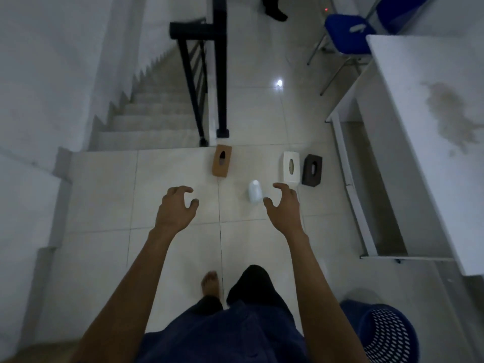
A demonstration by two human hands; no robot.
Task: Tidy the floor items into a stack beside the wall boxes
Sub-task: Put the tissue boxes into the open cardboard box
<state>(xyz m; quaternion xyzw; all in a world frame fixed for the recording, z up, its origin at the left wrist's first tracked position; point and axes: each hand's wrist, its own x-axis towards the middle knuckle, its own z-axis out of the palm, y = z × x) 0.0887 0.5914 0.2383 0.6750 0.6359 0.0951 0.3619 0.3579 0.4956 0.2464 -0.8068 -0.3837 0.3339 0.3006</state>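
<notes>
Three tissue-box covers lie on the tiled floor: a brown one [221,161] by the stair post, then a white one [290,166] and a dark one [312,170] side by side near the desk. A small white container [254,194] lies on the floor between them. My left hand [176,208] hovers with loosely curled fingers and holds nothing. My right hand [285,205], also empty with fingers spread and curled, hangs just right of the white container.
A staircase [154,119] with a black railing [209,74] drops away at upper left. A white desk [429,127] runs along the right, with a blue chair [348,35] behind it. A blue perforated basket [387,334] stands at lower right. My feet show below.
</notes>
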